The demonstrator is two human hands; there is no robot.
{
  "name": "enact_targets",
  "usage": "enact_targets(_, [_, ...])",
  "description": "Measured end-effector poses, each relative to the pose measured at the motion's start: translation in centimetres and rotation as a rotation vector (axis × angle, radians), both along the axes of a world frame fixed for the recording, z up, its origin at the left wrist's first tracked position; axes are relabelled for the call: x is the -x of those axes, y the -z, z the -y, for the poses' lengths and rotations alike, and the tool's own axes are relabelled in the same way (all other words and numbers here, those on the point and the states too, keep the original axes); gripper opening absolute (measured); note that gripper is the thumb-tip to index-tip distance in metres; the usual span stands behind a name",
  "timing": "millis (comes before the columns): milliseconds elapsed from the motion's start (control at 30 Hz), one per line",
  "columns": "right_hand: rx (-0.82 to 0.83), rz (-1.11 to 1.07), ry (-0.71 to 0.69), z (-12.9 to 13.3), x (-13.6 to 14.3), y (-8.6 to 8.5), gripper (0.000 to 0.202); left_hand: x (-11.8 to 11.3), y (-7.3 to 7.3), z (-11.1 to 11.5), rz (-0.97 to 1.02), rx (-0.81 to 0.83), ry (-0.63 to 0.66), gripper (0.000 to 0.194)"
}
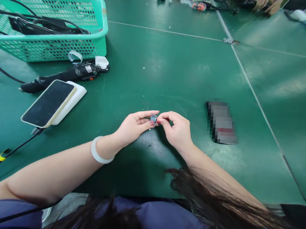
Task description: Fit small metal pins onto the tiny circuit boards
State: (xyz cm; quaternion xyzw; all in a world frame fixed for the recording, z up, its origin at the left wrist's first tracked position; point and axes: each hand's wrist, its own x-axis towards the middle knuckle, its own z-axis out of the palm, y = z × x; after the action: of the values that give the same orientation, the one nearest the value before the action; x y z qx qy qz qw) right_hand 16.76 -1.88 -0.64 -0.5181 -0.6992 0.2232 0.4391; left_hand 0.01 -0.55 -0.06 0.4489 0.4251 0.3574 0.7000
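Note:
Between the thumb and fingers of my left hand [135,126] is a small blue-grey plastic part [153,118] with tiny metal bits at its lower edge. A pale bangle circles the left wrist. My right hand [176,129] meets it from the right, thumb and forefinger pinched at the part's right edge. What those fingertips grip is too small to make out. Both hands are just over the green table [155,80], near its front edge.
At left, a phone [48,103] leans on a white stand, with a black power screwdriver [67,74] behind it. A green basket [66,48] holds black cabled items. A dark, blurred-out object [222,122] lies at right. Cables and another person's hand [262,3] show at the far edge.

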Motion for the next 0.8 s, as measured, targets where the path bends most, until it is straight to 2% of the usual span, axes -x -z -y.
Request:
enact_targets(200, [0.047,-0.002,0.008,-0.32,0.03,-0.04,0.016,0.01,0.03,0.15,0.014,-0.04,0.015,0.049])
enact_targets(333, [0.088,0.01,0.017,-0.37,0.06,0.12,0.016,0.02,0.49,0.2,-0.093,-0.162,0.029,0.051])
enact_targets(467, [0.094,0.017,0.017,-0.2,0.26,-0.01,0.017,0.01,0.84,0.2,-0.206,-0.247,0.008,0.045])
enact_targets(700, [0.117,-0.066,0.022,0.02,0.38,0.08,0.013,-0.05,-0.08,0.21,-0.178,-0.113,-0.046,0.046])
enact_targets(800, [0.122,-0.094,0.015,0.04,0.34,0.34,0.012,0.09,0.08,0.1,-0.126,-0.058,-0.074,0.047])
